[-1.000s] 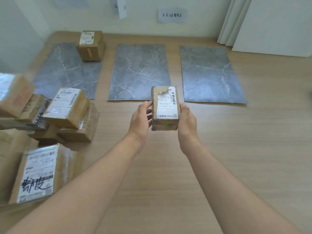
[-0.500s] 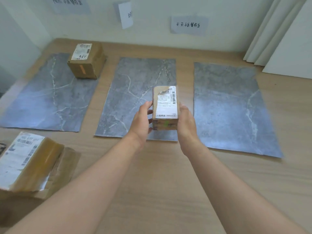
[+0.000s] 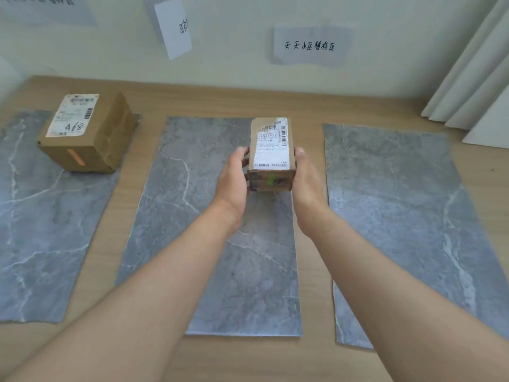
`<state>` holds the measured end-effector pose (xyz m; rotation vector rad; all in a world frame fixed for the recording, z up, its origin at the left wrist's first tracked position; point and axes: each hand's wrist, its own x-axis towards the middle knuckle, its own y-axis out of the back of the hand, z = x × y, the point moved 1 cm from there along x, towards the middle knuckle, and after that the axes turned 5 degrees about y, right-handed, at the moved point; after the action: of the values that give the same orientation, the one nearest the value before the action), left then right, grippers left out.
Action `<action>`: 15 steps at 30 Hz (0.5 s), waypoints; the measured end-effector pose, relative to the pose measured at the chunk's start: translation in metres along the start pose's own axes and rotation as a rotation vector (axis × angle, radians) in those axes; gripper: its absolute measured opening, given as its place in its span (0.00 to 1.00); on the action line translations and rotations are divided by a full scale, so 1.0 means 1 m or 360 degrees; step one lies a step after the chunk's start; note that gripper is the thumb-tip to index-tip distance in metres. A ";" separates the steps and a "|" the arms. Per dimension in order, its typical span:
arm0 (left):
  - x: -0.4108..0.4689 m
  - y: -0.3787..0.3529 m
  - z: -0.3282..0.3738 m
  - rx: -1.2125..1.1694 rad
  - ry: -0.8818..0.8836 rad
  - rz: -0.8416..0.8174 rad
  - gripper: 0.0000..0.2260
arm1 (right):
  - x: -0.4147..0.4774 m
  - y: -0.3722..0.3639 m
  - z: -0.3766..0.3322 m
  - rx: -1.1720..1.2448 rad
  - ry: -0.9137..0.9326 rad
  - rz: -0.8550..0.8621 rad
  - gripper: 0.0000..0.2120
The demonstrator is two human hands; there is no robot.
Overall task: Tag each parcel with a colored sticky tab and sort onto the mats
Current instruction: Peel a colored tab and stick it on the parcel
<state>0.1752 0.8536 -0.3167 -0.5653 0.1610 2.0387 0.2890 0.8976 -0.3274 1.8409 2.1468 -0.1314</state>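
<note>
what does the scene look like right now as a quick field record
held parcel: small carton, gripped on its sides by left hand and right hand, over the middle mat
its tag: green tab on the near face
left mat: second parcel at the far end, orange tab on its near face
right mat: beside the middle mat
wall: paper signs

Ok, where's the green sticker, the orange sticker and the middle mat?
green sticker [image 3: 271, 180]: head view, middle of the strip on the near face of the held parcel [image 3: 271, 150].
orange sticker [image 3: 75, 157]: head view, middle of the strip on the other parcel [image 3: 110, 128].
middle mat [image 3: 170, 188]: head view, bare patch near its left edge.
</note>
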 end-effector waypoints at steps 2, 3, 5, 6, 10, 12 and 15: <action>0.027 -0.007 0.002 -0.0016 -0.0008 -0.0013 0.16 | 0.026 -0.003 0.001 -0.0021 0.0027 0.0005 0.22; 0.038 -0.011 0.003 -0.0021 -0.0007 -0.0020 0.16 | 0.039 -0.005 0.002 -0.0029 0.0028 0.0012 0.22; 0.056 -0.015 0.002 -0.0002 -0.0018 -0.0022 0.16 | 0.059 -0.009 0.006 -0.0033 0.0037 0.0002 0.23; 0.062 -0.017 0.002 0.0011 -0.0030 -0.0022 0.17 | 0.066 -0.011 0.008 -0.0006 0.0050 -0.0004 0.24; 0.079 -0.019 0.001 0.0087 -0.0089 -0.0050 0.16 | 0.086 -0.017 0.019 0.0102 0.0061 0.0044 0.22; 0.080 -0.017 0.000 0.0103 -0.0076 -0.0045 0.16 | 0.085 -0.017 0.021 0.0106 0.0062 0.0080 0.25; 0.068 -0.012 0.001 0.0145 -0.0042 0.0012 0.20 | 0.072 -0.010 0.016 0.0142 0.0024 0.0129 0.26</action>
<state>0.1568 0.9138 -0.3455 -0.4819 0.2392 2.0338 0.2729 0.9593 -0.3649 1.9816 2.1041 -0.1989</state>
